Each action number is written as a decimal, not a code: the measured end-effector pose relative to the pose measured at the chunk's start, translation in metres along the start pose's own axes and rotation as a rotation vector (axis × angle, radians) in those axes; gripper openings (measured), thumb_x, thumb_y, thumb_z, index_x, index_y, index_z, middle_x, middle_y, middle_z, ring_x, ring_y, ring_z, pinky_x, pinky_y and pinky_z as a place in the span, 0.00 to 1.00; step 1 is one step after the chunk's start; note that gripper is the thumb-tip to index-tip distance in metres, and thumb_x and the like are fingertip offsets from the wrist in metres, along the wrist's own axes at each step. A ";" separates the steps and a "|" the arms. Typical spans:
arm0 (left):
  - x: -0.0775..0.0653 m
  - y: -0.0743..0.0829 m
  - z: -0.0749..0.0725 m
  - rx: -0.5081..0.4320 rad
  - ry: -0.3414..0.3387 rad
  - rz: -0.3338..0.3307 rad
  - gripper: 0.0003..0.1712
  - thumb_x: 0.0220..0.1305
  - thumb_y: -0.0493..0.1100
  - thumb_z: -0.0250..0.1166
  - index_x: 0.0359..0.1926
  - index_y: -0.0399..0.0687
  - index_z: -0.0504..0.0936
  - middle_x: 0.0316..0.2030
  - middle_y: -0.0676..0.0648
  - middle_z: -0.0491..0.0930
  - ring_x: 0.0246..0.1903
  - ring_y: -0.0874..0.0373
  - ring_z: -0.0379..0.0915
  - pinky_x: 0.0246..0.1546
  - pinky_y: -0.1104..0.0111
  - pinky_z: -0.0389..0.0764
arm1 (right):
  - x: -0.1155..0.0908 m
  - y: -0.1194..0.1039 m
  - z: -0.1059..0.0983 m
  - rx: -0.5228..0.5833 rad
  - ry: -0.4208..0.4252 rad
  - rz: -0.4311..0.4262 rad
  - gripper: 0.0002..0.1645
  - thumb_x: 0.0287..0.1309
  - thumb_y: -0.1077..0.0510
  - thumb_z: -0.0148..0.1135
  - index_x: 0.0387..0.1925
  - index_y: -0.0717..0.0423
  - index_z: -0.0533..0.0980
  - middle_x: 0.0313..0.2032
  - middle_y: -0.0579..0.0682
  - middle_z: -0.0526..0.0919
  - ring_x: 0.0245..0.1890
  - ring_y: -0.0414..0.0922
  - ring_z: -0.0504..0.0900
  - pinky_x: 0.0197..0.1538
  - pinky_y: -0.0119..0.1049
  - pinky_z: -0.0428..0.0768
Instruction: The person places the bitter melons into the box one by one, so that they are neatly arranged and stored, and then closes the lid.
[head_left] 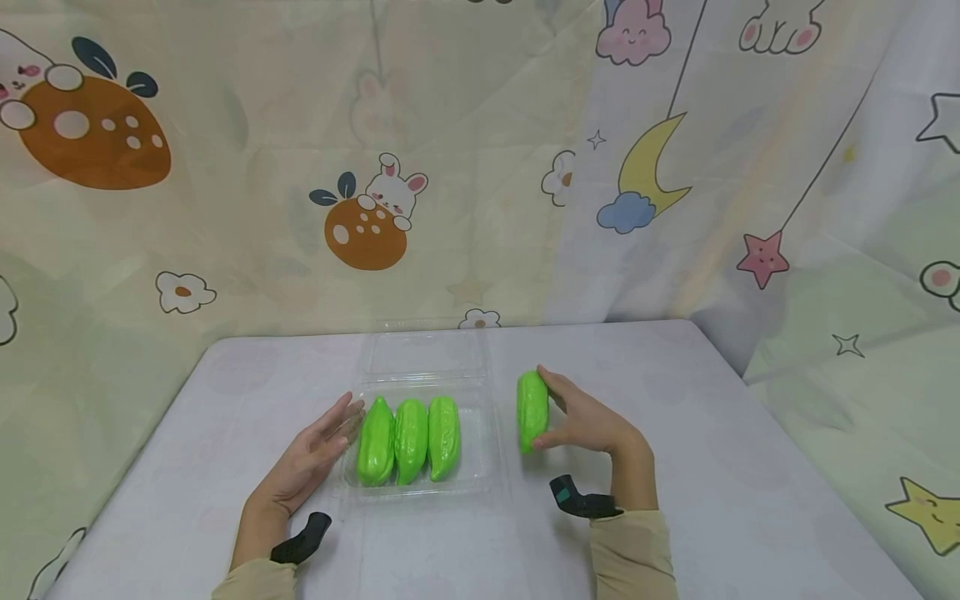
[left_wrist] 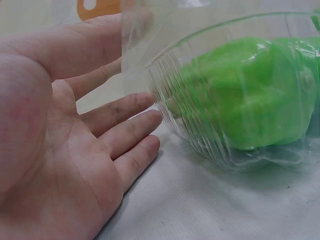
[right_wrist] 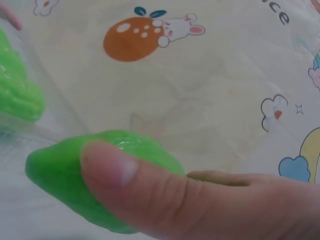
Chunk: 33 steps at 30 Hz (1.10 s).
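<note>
My right hand (head_left: 592, 421) holds a bright green, bumpy, gourd-like toy vegetable (head_left: 532, 412) between thumb and fingers, to the right of a clear plastic box. In the right wrist view the thumb lies across this green vegetable (right_wrist: 60, 162), whose tapered end points left. The clear box (head_left: 480, 450) stands with its lid (head_left: 427, 354) folded back. Three similar green vegetables (head_left: 411, 442) lie side by side in its left and middle part. At the box's left wall is my left hand (head_left: 303, 462), its fingers (left_wrist: 132, 132) extended with the tips right at the ribbed plastic.
A white-covered table (head_left: 247, 392) lies under everything. Behind it hangs a patterned cloth (head_left: 480, 167) with cartoon prints, which continues down both sides. Each wrist wears a black camera mount, such as the one (head_left: 585, 500) on the right.
</note>
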<state>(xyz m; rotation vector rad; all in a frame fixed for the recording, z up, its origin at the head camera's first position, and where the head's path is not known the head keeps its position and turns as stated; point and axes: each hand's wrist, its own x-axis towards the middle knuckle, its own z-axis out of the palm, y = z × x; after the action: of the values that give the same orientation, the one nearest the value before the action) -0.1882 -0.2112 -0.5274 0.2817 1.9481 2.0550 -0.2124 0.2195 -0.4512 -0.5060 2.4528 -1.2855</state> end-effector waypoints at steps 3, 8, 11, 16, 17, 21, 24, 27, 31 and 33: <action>0.000 0.000 0.000 0.003 0.006 -0.002 0.39 0.69 0.34 0.51 0.75 0.53 0.45 0.74 0.43 0.47 0.74 0.43 0.38 0.68 0.38 0.30 | 0.001 -0.003 0.001 -0.005 -0.002 0.000 0.73 0.35 0.50 0.80 0.74 0.58 0.42 0.73 0.55 0.48 0.74 0.53 0.51 0.73 0.50 0.55; 0.001 -0.001 0.000 0.009 0.012 -0.002 0.39 0.69 0.34 0.51 0.75 0.55 0.45 0.75 0.43 0.47 0.74 0.42 0.38 0.68 0.37 0.30 | 0.000 -0.007 0.001 -0.005 0.000 -0.022 0.73 0.35 0.49 0.80 0.74 0.58 0.42 0.73 0.54 0.48 0.74 0.52 0.51 0.72 0.50 0.55; 0.001 -0.001 0.000 0.008 0.013 -0.003 0.39 0.69 0.34 0.51 0.75 0.55 0.46 0.74 0.43 0.47 0.74 0.42 0.39 0.68 0.37 0.31 | 0.000 -0.009 0.001 -0.005 0.000 -0.040 0.73 0.35 0.49 0.80 0.74 0.58 0.42 0.73 0.54 0.49 0.74 0.52 0.51 0.72 0.49 0.55; 0.000 -0.001 0.000 0.008 0.015 -0.007 0.39 0.69 0.34 0.51 0.75 0.57 0.47 0.74 0.44 0.48 0.74 0.43 0.40 0.69 0.39 0.32 | 0.001 -0.012 0.002 -0.022 0.008 -0.064 0.72 0.35 0.48 0.80 0.74 0.59 0.43 0.73 0.55 0.49 0.73 0.52 0.52 0.72 0.49 0.56; 0.000 -0.001 0.000 0.009 0.017 -0.008 0.39 0.69 0.34 0.51 0.75 0.57 0.47 0.74 0.44 0.48 0.74 0.43 0.40 0.69 0.39 0.32 | 0.002 -0.013 0.003 -0.023 0.010 -0.068 0.72 0.35 0.48 0.80 0.74 0.59 0.43 0.73 0.54 0.49 0.73 0.51 0.52 0.72 0.48 0.56; 0.000 -0.001 0.000 0.009 0.018 -0.010 0.39 0.69 0.35 0.51 0.75 0.55 0.46 0.74 0.44 0.48 0.74 0.43 0.39 0.69 0.38 0.32 | 0.004 -0.016 0.005 -0.035 0.015 -0.077 0.72 0.35 0.48 0.80 0.74 0.58 0.43 0.73 0.54 0.49 0.73 0.51 0.52 0.72 0.48 0.56; 0.000 -0.001 0.001 0.005 0.018 -0.011 0.39 0.69 0.35 0.52 0.75 0.54 0.45 0.74 0.44 0.47 0.74 0.42 0.39 0.68 0.38 0.32 | 0.006 -0.018 0.007 -0.051 0.017 -0.078 0.72 0.35 0.47 0.80 0.74 0.58 0.43 0.73 0.54 0.49 0.73 0.51 0.52 0.72 0.48 0.57; 0.000 -0.001 0.001 -0.001 0.020 -0.013 0.39 0.69 0.35 0.52 0.75 0.54 0.45 0.74 0.44 0.47 0.74 0.42 0.39 0.68 0.38 0.32 | 0.008 -0.019 0.009 -0.059 0.017 -0.075 0.72 0.35 0.47 0.80 0.74 0.57 0.43 0.73 0.53 0.49 0.73 0.51 0.52 0.72 0.48 0.57; 0.000 -0.001 0.001 0.001 0.024 -0.020 0.39 0.68 0.35 0.52 0.75 0.54 0.46 0.74 0.44 0.47 0.74 0.42 0.38 0.69 0.38 0.32 | 0.011 -0.020 0.012 -0.068 0.018 -0.089 0.72 0.35 0.47 0.80 0.74 0.56 0.43 0.74 0.52 0.49 0.74 0.51 0.52 0.72 0.48 0.57; 0.000 0.000 0.001 0.003 0.026 -0.022 0.39 0.68 0.35 0.52 0.75 0.55 0.45 0.74 0.44 0.47 0.74 0.43 0.38 0.68 0.38 0.32 | 0.013 -0.021 0.013 -0.079 0.019 -0.100 0.73 0.35 0.46 0.80 0.74 0.56 0.43 0.74 0.52 0.48 0.74 0.50 0.52 0.72 0.48 0.57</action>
<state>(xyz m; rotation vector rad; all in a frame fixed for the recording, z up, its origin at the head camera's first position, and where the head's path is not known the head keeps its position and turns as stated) -0.1884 -0.2103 -0.5277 0.2343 1.9614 2.0523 -0.2149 0.1932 -0.4427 -0.6466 2.5310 -1.2402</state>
